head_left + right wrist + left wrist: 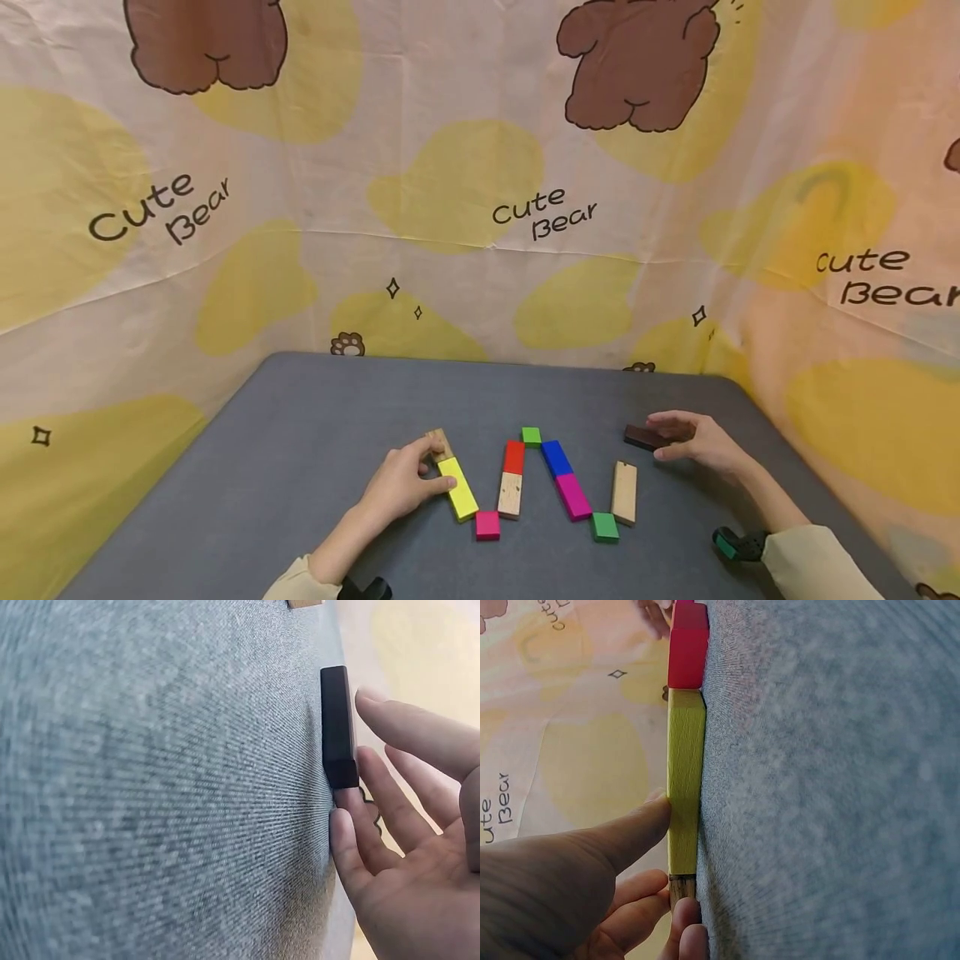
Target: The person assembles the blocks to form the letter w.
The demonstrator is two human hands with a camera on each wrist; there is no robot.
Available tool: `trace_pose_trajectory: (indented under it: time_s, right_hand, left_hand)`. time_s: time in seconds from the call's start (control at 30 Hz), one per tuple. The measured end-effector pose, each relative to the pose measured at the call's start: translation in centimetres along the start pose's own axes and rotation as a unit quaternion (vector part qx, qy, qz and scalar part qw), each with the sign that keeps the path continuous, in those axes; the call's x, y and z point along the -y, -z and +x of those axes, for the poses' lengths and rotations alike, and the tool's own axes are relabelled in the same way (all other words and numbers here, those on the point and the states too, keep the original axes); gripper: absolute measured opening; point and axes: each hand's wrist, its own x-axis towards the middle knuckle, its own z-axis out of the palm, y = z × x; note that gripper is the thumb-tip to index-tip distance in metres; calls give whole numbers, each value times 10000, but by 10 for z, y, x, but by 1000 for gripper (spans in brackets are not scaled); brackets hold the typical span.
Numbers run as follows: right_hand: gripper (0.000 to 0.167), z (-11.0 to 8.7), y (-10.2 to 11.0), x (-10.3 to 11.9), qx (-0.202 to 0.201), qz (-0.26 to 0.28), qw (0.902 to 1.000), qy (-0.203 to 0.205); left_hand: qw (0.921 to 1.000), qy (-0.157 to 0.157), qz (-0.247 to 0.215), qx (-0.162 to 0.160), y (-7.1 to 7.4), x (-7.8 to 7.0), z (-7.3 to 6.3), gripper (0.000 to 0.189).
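Note:
My left hand (401, 483) is at the zigzag's left end, fingers curled around the far natural wood block (440, 444). Its thumb tip rests against the yellow block (459, 492), which butts end-on against that wood block. In the left wrist view the wood block (681, 888) is mostly hidden by fingers. At the right, my right hand (705, 442) reaches over the near end of a dark brown block (643, 437) lying on the table. The right wrist view shows the thumb apart from this dark block (339, 724), with the other fingers loosely bent around its end.
The zigzag continues through a pink-red block (487, 526), a wood block (510, 496), a red block (513, 457), a light green block (531, 437), a blue block (557, 458), a magenta block (573, 497), a green block (605, 527) and another wood block (624, 493). A printed cloth (450, 275) hangs behind the grey table (300, 467).

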Motion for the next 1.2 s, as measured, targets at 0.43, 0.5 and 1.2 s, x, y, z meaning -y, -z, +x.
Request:
trace_pose_trajectory:
  time_s: [0.43,0.5,1.2]
  right_hand:
    - [71,-8,-4,1,371,433,9984,51]
    - [73,-9,-4,0,426,538,9975,136]
    - [83,10,-3,-3,1296,561,9896,285]
  left_hand:
    - [10000,-16,31,21,2,2,2,52]
    - [10000,-22,23,20,2,2,2,52]
    - [10000,32,-3,-37,0,1,-1,53]
